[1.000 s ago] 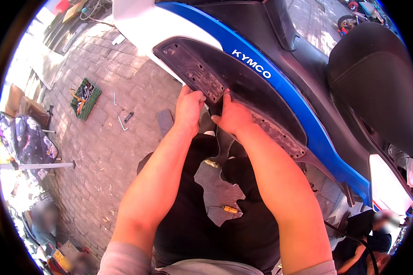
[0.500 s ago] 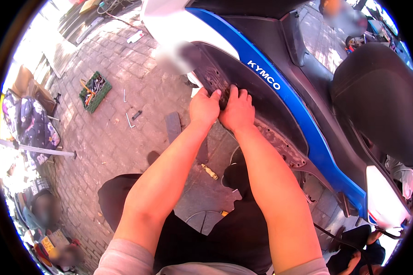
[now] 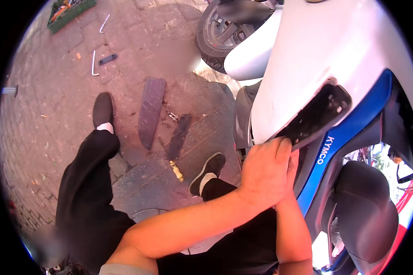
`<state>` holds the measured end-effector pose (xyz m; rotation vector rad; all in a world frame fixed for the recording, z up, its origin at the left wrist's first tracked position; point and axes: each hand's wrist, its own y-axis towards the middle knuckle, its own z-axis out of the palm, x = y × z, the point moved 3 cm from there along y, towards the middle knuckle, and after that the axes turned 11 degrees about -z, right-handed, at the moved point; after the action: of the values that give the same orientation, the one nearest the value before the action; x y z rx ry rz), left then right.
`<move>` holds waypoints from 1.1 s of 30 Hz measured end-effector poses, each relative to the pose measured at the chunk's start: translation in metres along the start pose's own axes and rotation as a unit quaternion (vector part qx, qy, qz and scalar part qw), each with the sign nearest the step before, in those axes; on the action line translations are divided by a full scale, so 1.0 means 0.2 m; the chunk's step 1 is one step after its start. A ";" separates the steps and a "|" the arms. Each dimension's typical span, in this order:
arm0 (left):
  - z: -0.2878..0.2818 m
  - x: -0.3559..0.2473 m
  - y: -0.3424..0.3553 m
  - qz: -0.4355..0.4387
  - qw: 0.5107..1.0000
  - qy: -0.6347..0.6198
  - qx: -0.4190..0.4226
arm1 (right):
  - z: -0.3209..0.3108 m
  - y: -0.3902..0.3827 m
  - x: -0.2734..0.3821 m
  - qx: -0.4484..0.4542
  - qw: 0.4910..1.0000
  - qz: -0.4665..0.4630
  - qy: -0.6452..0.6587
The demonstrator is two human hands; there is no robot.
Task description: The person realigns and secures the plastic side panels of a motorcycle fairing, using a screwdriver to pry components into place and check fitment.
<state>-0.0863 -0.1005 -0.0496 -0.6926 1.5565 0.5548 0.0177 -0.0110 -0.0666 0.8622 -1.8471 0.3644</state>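
Observation:
A scooter with a white body (image 3: 303,59) and a blue side strip (image 3: 365,103) stands on my right. My left hand (image 3: 264,172) is closed at the near end of its black footboard panel (image 3: 317,112), fingers curled over the panel's edge. Just behind it, at the same edge, is my right hand (image 3: 293,169). The left hand covers most of it, so its fingers barely show. Small pale bits lie in the panel's dark hollow.
On the paving lie two dark flat strips (image 3: 151,112), a yellow-handled screwdriver (image 3: 176,172), two hex keys (image 3: 94,64) and a small black part (image 3: 108,59). A green tool basket (image 3: 73,14) stands far left. The scooter's front wheel (image 3: 214,34) and black seat (image 3: 362,197) flank the work.
The view has swung so the front wheel now shows. My hands, side by side on the footboard before, now overlap at its edge, the left in front of the right.

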 end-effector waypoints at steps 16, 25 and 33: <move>0.17 0.24 0.13 -0.026 0.993 -0.114 -0.019 | 0.11 -0.15 -0.21 0.136 0.911 0.056 -0.386; 0.22 0.07 0.30 -0.166 0.964 -0.193 0.080 | 0.08 -0.16 -0.14 0.158 0.871 0.027 -0.465; 0.22 0.04 0.32 -0.147 0.969 -0.199 0.025 | -0.05 0.02 0.16 0.140 0.892 -0.036 -0.428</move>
<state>-0.1013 -0.0258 -0.0650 -0.7096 1.0667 0.3996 0.0136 -0.0147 -0.0336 1.4455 -2.5946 0.2115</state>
